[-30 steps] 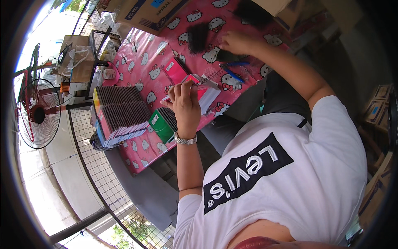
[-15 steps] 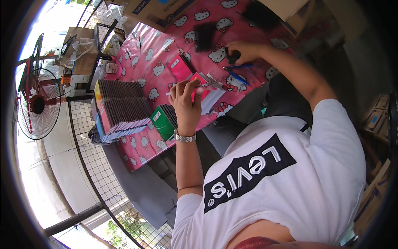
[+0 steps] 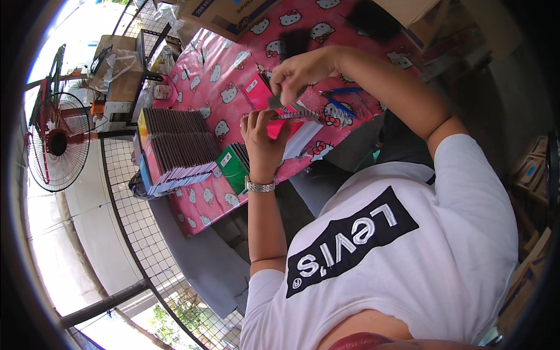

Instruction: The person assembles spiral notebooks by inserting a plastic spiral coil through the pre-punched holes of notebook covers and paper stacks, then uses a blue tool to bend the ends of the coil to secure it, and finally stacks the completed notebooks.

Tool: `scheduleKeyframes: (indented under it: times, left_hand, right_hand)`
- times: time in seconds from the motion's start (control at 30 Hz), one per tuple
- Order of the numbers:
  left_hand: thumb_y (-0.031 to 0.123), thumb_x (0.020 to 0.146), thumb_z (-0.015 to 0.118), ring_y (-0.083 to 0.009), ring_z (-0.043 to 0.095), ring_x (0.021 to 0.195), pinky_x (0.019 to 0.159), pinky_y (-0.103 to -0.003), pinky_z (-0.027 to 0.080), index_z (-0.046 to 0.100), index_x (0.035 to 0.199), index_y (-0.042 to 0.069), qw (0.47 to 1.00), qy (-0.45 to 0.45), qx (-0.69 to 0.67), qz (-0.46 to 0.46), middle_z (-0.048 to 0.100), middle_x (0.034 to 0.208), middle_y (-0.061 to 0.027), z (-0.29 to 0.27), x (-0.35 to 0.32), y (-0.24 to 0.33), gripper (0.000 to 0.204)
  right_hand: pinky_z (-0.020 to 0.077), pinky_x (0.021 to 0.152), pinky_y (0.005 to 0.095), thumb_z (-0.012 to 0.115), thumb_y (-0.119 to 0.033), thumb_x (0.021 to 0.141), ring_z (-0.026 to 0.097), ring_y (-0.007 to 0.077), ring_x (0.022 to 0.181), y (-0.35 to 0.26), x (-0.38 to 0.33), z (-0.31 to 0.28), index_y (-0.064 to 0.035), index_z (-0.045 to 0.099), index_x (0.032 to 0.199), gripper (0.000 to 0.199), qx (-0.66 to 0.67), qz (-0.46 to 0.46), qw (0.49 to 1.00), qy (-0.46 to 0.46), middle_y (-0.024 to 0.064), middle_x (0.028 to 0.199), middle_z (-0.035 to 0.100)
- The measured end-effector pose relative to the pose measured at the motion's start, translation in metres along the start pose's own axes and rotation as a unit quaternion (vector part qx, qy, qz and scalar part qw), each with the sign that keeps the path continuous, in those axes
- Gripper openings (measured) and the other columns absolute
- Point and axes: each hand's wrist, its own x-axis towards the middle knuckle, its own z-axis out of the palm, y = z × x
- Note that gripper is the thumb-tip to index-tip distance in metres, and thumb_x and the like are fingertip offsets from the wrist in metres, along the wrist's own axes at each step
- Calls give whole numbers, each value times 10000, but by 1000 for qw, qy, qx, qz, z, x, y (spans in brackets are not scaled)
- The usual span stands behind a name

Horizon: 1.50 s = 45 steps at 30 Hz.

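Note:
My left hand [image 3: 261, 139], with a metal watch on its wrist, grips the edge of a spiral notebook [image 3: 300, 129] with a red cover and white pages. A loose end of its coil [image 3: 312, 114] sticks out to the right. Just above that edge, my right hand [image 3: 300, 73] is closed around a small dark grey object [image 3: 274, 102], mostly hidden by the fingers. Another red notebook [image 3: 256, 90] lies beyond my left hand. A green spiral notebook [image 3: 232, 169] is left of my wrist. Blue-handled tools [image 3: 341, 100] rest to the right.
A tall double stack of spiral notebooks [image 3: 175, 146] stands at the table's left. Bunches of black coils [image 3: 294, 42] lie on the pink patterned tablecloth [image 3: 219, 76]. Cardboard boxes [image 3: 224, 14] are at the far side. A fan [image 3: 57, 142] stands beyond the left edge.
My right hand has moved left from beside the blue-handled tools to the notebook's coil edge, carrying the small dark object. My left hand keeps its grip on the notebook.

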Motion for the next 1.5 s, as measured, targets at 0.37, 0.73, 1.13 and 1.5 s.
scheduleKeyframes:
  times: [0.37,0.73,1.13,1.5]
  left_hand:
    - [216,828,720,-348,545,996,866,-465,413,630,1040,71,997,36,43,-45,627,998,-106,11,7,7,272]
    - [226,835,710,-353,548,1019,862,-482,416,629,1053,94,994,42,59,-84,621,1013,-109,14,-1,5,268]
    - [203,820,718,-347,556,1013,855,-475,424,636,1065,102,994,33,59,-83,624,1021,-107,11,-3,1,277]
    - [171,804,741,-349,545,1004,886,-465,418,640,1042,73,996,44,42,-60,619,1008,-112,7,-17,-8,277]
  right_hand:
    - [464,926,454,635,-540,848,617,302,1065,104,-5,-45,-75,707,1064,517,-516,52,779,353,200,1093,653]
    - [497,794,413,726,-227,794,639,264,948,-24,-12,50,-71,643,932,224,-598,-46,773,207,91,905,658]
    - [498,789,394,723,-105,785,635,276,907,1,-2,67,-46,566,963,244,-539,-154,771,300,100,951,594]
    - [517,704,354,635,-293,898,676,184,822,14,6,13,-43,729,982,280,-222,-132,960,112,81,888,697]
